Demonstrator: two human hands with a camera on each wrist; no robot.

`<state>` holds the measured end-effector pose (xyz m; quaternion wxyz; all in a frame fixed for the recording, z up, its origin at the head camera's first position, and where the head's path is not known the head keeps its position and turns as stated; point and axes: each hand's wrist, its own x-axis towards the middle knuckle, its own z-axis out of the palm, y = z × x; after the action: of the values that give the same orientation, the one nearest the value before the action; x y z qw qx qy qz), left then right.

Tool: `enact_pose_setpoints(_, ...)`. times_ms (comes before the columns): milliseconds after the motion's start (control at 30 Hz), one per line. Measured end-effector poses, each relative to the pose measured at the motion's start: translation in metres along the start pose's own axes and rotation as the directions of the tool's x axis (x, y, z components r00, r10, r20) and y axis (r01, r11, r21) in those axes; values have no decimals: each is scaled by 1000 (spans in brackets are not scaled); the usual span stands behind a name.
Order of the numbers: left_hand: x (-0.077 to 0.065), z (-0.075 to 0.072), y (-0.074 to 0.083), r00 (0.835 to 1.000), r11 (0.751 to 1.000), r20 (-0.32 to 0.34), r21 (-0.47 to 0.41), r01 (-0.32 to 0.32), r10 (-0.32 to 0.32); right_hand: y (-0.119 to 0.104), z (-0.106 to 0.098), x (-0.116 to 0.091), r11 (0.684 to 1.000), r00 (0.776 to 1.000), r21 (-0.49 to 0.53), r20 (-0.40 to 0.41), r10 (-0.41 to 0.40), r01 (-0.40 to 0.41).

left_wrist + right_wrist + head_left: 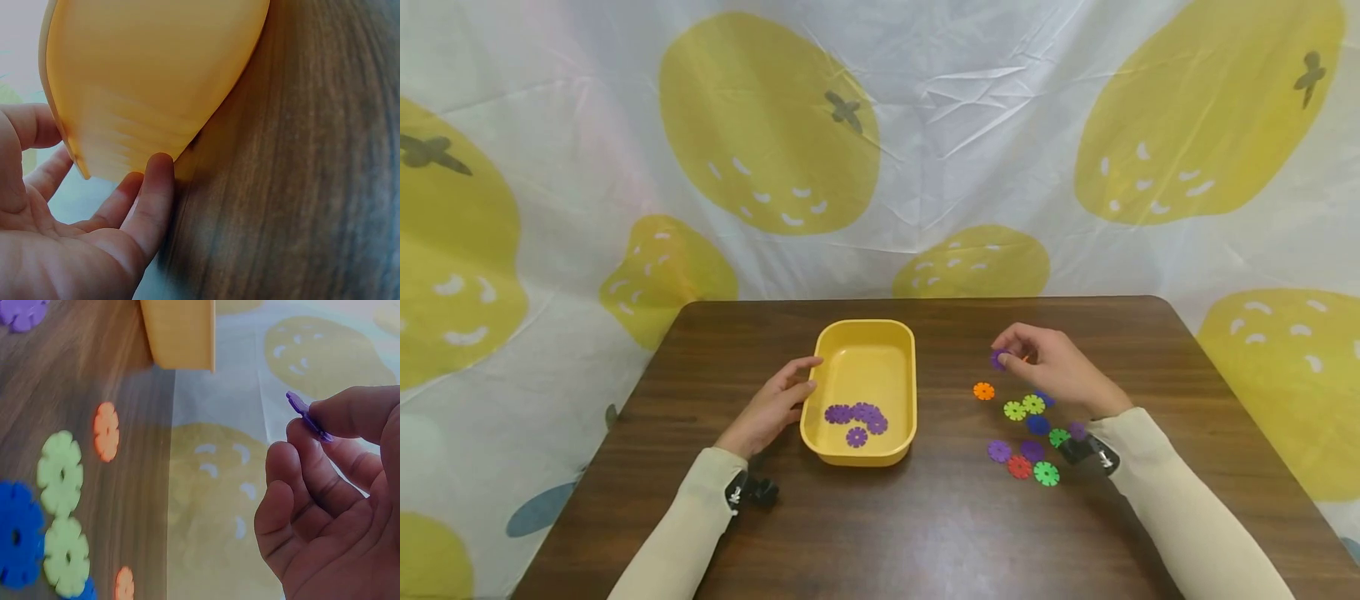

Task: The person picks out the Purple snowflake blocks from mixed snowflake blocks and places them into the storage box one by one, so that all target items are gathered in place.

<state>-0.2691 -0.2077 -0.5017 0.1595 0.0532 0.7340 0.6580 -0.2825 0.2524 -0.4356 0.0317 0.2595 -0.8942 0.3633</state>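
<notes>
My right hand (1054,365) pinches a purple notched plastic disc (304,417) between thumb and fingertip, raised above the table at the right. Against the left wall of a yellow plastic tub (865,367) rests my left hand (771,407), its fingers loosely bent; the left wrist view has its fingertips at the tub's rim and side. Inside the tub, toward its near end, lie several purple discs (857,437). Below the right hand, loose discs are scattered: an orange disc (983,391), a yellow-green disc (1014,410), a blue disc (1038,425), among others.
Nearer me on the brown wooden table (895,533) are a red disc (1019,467), a green disc (1047,473) and a light purple disc (998,451). A white curtain (925,167) with yellow fruit prints hangs behind the table's far edge.
</notes>
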Motion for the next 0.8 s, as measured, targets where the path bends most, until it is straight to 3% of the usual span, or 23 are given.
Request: enact_pose_setpoints(800, 1, 1, 0, 1000, 1000, 1, 15, 7, -7, -43, 37, 45, 983, 995, 172, 65, -77, 64)
